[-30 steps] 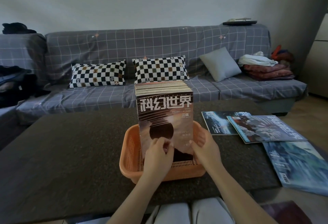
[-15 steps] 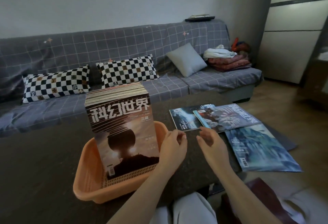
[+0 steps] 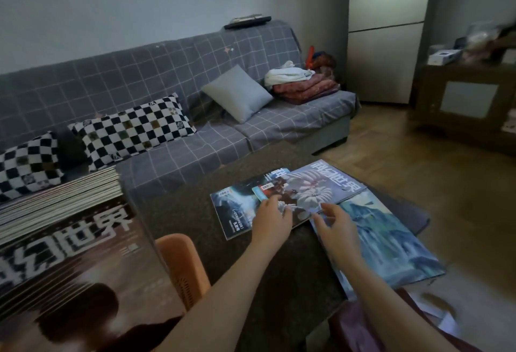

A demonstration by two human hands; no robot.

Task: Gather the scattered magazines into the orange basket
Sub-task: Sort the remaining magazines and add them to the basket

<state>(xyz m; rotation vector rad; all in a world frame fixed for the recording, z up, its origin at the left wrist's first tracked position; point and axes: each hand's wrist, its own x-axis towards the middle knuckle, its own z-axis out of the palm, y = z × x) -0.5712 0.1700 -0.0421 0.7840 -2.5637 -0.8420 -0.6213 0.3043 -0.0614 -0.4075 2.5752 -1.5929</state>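
Note:
A thick stack of magazines [image 3: 64,245] stands upright in the orange basket [image 3: 183,265] at the lower left; only the basket's right end shows. Three loose magazines lie on the dark table [image 3: 190,212] to the right: a dark one [image 3: 234,209], a middle one with a white flower-like cover [image 3: 321,187] overlapping it, and a pale blue one [image 3: 391,242] nearest the table's right edge. My left hand [image 3: 272,219] rests with spread fingers on the near edge of the middle magazine. My right hand [image 3: 336,224] touches the same edge where it meets the blue magazine. Neither hand has a firm hold.
A grey checked sofa [image 3: 212,139] runs behind the table, with checkerboard pillows [image 3: 131,128], a grey cushion [image 3: 237,93] and folded cloths [image 3: 301,83]. A wooden floor [image 3: 446,189] and a low cabinet [image 3: 466,103] lie to the right. A dark red object [image 3: 360,323] sits below the table's near corner.
Both hands left the stack in the basket and moved right to the loose magazines. The view swung right, so the basket now sits at the lower left.

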